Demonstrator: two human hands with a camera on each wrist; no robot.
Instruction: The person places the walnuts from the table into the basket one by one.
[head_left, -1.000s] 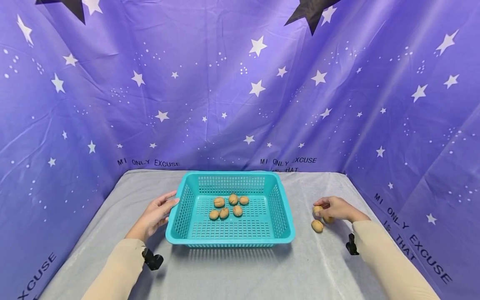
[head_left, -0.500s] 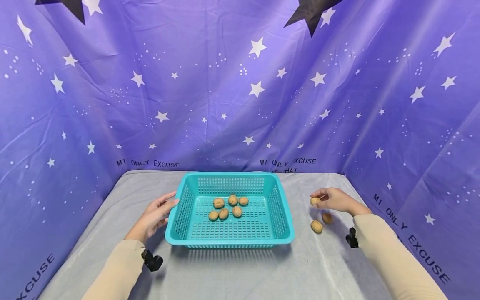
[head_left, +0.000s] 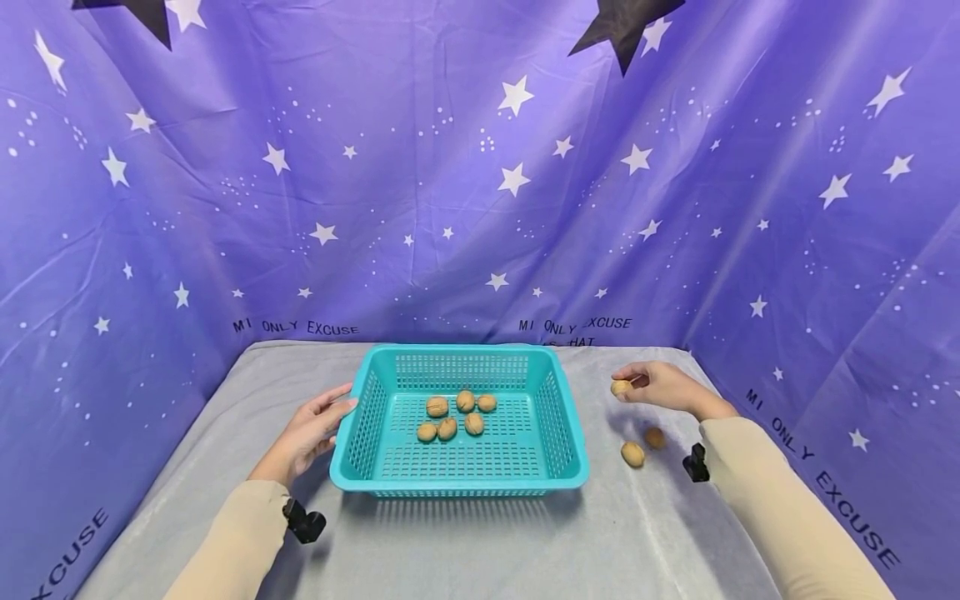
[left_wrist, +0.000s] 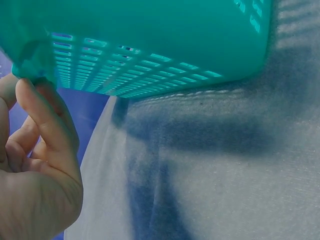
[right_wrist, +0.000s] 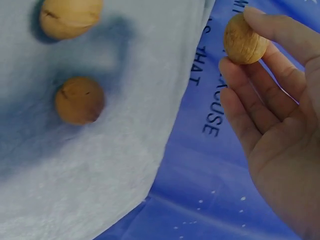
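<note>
Head view has the right hand (head_left: 663, 388) raised over the desk (head_left: 495, 554), thumb and fingertips closed on a single walnut (head_left: 621, 388) – the right wrist view shows the remaining fingers loosely curved, with a gap below the palm side. Left hand (head_left: 309, 435) holds the near-side rim of a green basket (head_left: 459, 483), thumb over the edge and fingers at its outer side. Between the two hands, inside that basket, lie six walnuts (head_left: 447, 428), closer to the left hand than to the right; two loose walnuts (head_left: 633, 454) rest on the desk, closer to the person than the right hand, just apart from each other. Each walnut should be light, hard and hardly fragile, but round enough to roll out of a careless pinch – best taken across its widest middle. The basket looks like thin, slightly springy plastic, safest held by its rim.
</note>
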